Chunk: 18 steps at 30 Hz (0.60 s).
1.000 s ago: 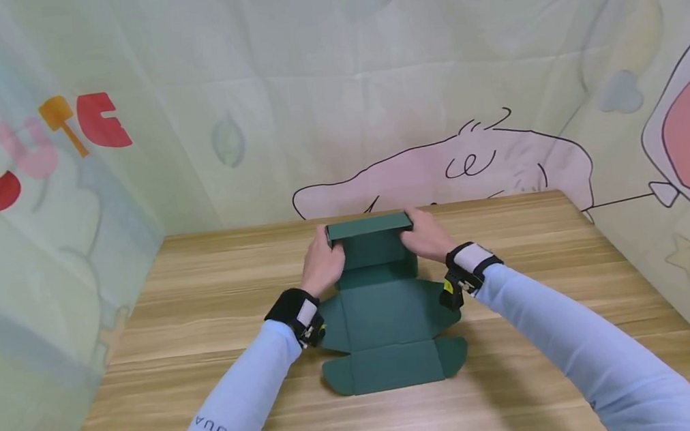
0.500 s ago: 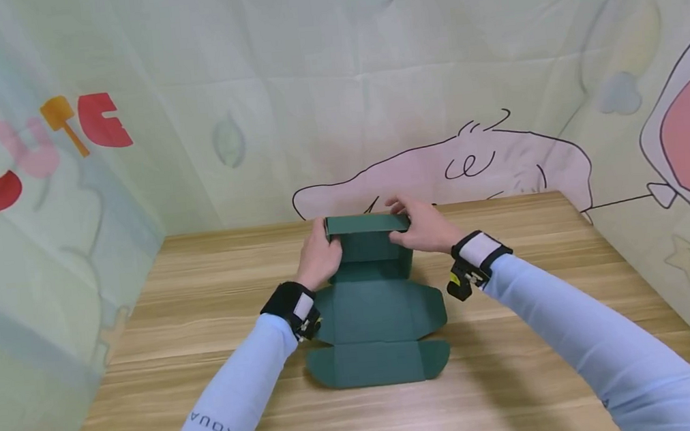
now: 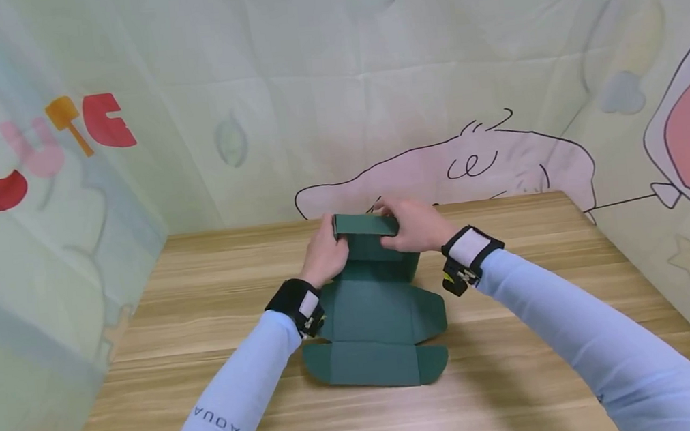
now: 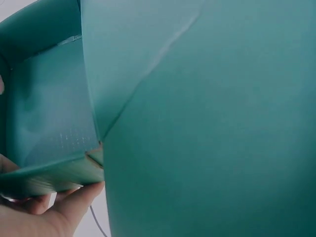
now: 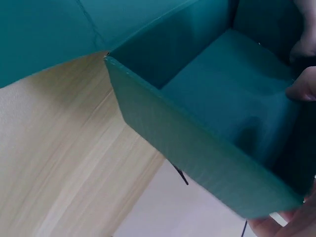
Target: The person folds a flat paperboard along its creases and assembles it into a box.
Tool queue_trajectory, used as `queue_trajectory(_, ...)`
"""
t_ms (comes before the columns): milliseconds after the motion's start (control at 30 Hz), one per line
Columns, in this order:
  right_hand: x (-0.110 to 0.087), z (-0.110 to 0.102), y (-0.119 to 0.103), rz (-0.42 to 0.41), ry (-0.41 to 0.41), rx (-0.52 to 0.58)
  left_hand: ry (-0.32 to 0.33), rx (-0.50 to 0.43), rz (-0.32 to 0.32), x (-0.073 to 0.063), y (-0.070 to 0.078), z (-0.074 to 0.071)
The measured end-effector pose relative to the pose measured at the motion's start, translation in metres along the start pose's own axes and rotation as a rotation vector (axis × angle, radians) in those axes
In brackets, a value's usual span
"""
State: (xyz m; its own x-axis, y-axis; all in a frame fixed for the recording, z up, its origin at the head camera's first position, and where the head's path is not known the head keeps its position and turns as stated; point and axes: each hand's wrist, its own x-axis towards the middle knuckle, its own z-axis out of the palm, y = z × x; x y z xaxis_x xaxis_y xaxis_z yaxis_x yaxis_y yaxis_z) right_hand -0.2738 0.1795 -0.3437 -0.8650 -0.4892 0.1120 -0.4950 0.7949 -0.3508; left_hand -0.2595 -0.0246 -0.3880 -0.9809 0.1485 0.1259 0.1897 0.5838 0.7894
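Observation:
A dark green cardboard mailer box (image 3: 370,312) lies with its lid spread flat towards me and its tray part standing up at the far end. My left hand (image 3: 324,253) grips the left end of the raised tray, thumb on the near side. At the right end my right hand (image 3: 416,226) holds the upper edge (image 3: 365,224), fingers over the top and thumb below. Seen from the left wrist, the tray's walls (image 4: 49,180) stand folded up, with fingers (image 4: 74,207) against one outer side. In the right wrist view the long side wall (image 5: 182,143) is upright, a thumb (image 5: 303,85) inside.
The box rests on a wood-grain table (image 3: 214,268). A printed cloth (image 3: 322,94) hangs behind the table's far edge and along both sides. Black straps with small cameras (image 3: 461,274) sit on both wrists.
My right hand loosened from the tray's right corner, lifted its fingers, then took hold further left along the top edge. The box has shifted slightly left and turned a little. My left hand keeps its grip.

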Motion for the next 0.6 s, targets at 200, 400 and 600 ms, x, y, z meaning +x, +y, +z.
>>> queue_trajectory(200, 0.004, 0.006, -0.006, -0.029, -0.042, -0.179, -0.013, 0.006, 0.015, 0.0, 0.007, 0.002)
queue_trajectory(400, 0.004, 0.01, -0.013, -0.059, -0.061, -0.333, -0.006, 0.032, 0.023, 0.001, 0.012, 0.004)
queue_trajectory(600, 0.003, 0.013, -0.014, -0.037, -0.074, -0.324, -0.01, 0.064, 0.042, 0.002, 0.012, 0.004)
